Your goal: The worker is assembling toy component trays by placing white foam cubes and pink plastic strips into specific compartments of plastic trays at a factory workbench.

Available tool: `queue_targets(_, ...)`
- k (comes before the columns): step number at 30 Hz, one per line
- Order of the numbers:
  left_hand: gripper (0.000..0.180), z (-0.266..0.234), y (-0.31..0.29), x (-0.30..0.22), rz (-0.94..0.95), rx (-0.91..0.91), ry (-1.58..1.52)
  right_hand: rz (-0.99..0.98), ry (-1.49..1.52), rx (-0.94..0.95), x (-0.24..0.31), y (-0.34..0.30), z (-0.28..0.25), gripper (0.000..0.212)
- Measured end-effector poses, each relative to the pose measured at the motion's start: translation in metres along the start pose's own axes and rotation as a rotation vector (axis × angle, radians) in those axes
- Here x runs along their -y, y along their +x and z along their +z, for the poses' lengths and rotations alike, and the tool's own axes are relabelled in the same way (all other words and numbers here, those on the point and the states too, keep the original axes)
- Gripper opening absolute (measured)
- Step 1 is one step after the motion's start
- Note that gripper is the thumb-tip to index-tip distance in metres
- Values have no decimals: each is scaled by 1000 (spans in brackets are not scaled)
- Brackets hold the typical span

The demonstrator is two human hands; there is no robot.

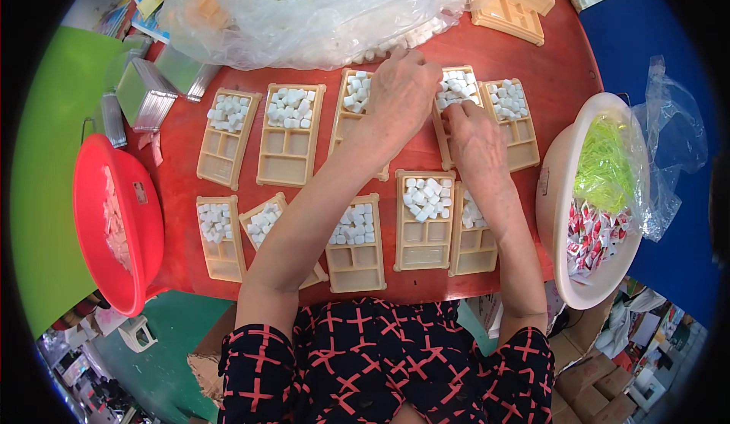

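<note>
Beige compartment trays (424, 256) stand in two rows on the red table, the large compartment of each piled with small white marshmallow-like pieces (290, 107). My left hand (405, 88) is at the far row, beyond a tray (342, 129) that my forearm partly covers. Its fingers are curled beside loose white pieces (411, 38) at the bag's edge; what they hold is hidden. Over another far tray (442, 139), my right hand (477, 141) has bent fingers at the pile of white pieces (458, 85). I cannot make out what is between its fingertips.
A large see-through bag (251, 40) of white pieces lies at the back. Stacked beige trays (511, 17) stand back right, plastic lids (143, 93) back left. A red basin (148, 219) is at left; a white basin (561, 276) with green shreds and wrapped packets is at right.
</note>
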State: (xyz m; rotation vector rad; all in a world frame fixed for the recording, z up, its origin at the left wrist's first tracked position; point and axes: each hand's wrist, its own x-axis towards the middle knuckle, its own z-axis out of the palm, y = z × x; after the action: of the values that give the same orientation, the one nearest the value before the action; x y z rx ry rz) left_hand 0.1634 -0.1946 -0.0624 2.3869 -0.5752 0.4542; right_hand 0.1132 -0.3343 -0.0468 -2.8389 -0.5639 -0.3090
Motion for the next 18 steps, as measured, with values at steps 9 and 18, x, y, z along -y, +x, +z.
queue_targets(9, 3, 10, 8, 0, -130, -42, -11, 219, 360, -259, -19, 40, -11, 11)
queue_targets(18, 10, 3, 8, 0, -91, -102, -49, 211, 383, -164, -30, 52, -2, 13)
